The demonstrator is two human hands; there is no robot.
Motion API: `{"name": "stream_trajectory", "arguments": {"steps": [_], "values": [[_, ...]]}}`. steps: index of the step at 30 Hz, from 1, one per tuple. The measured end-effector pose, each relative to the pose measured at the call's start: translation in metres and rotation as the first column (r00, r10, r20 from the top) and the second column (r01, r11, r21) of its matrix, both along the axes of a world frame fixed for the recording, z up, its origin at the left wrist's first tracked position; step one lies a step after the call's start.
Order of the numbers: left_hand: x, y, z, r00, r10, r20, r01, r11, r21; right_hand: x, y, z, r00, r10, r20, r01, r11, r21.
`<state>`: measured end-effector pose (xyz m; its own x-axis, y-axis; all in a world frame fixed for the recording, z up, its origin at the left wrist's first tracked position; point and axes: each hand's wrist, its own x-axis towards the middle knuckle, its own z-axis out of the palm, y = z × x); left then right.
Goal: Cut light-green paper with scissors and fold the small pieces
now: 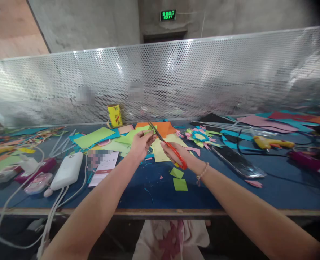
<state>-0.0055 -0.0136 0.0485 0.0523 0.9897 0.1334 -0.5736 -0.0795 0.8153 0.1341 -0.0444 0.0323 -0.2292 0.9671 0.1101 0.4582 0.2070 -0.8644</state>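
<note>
My right hand (pixel 174 154) is closed around the red handles of a pair of scissors (pixel 167 144), whose blades point up and left. My left hand (pixel 140 143) pinches a small strip of light green paper (pixel 148 131) right at the blades. Both hands hover over the blue table (pixel 138 187), above a yellow sheet (pixel 160 151). Two small green paper offcuts (pixel 179 179) lie on the table just below my right hand. A beaded bracelet (pixel 202 174) sits on my right wrist.
Coloured paper sheets (pixel 95 137) cover the table's back. A paper flower (pixel 200 136), a yellow glue gun (pixel 270 143), a phone (pixel 238 161), a white power bank (pixel 67 170) with cables and another phone (pixel 104 167) lie around. A perforated metal screen (pixel 176 79) stands behind.
</note>
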Motion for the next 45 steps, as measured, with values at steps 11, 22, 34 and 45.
{"name": "stream_trajectory", "arguments": {"steps": [11,22,34,45], "values": [[0.0,0.003,-0.002,0.999,0.039,0.023,-0.039,0.999,0.004,0.013,0.013,-0.008,0.996,0.043,-0.079,-0.046,0.998,-0.037],[0.0,0.003,-0.003,0.998,0.045,0.043,-0.047,0.998,0.04,0.013,0.017,-0.019,0.991,0.11,-0.078,-0.109,0.994,0.012],[0.0,0.001,0.0,0.998,0.021,0.065,-0.022,1.0,0.018,0.0,-0.004,0.0,1.0,0.025,0.011,-0.025,0.999,0.022],[-0.001,0.001,0.0,0.999,0.027,0.028,-0.026,0.999,-0.026,0.013,0.011,0.001,0.958,-0.142,0.249,0.111,0.985,0.133]]}}
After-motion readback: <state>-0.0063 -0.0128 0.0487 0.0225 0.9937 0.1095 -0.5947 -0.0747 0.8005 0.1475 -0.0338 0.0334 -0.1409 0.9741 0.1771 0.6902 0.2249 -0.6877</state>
